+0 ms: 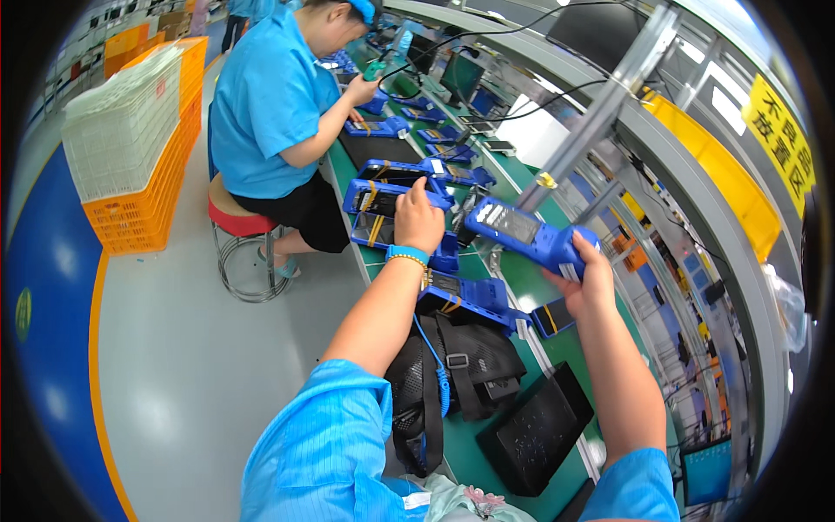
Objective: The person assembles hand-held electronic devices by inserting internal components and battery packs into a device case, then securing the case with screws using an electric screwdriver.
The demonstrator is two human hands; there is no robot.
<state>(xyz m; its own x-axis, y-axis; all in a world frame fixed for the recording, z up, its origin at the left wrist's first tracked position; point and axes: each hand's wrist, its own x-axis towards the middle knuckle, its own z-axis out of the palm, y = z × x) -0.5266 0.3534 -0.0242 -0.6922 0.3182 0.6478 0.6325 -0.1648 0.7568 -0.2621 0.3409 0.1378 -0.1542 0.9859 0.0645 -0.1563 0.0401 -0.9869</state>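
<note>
In my right hand [590, 278] is a blue handheld terminal [513, 224] with a dark screen, held by its narrower end above the green bench. My left hand [419, 222] is closed on the edge of another blue handheld terminal [370, 199], which has yellow bands across its dark face; my fingertips are partly hidden. A similar terminal [374, 233] lies just below that one, and one more [396, 170] sits behind it. Closer to me, a banded blue terminal [465, 300] rests beside a black mesh bag [496, 352]. A blue strap [407, 253] circles my left wrist.
A black open box [539, 431] and a flat dark device [554, 317] lie on the green bench [465, 435]. A co-worker [265, 113] on a red stool [228, 217] works farther along. Orange crates [139, 222] stand left; a metal post [600, 104] and yellow bin [722, 178] are right.
</note>
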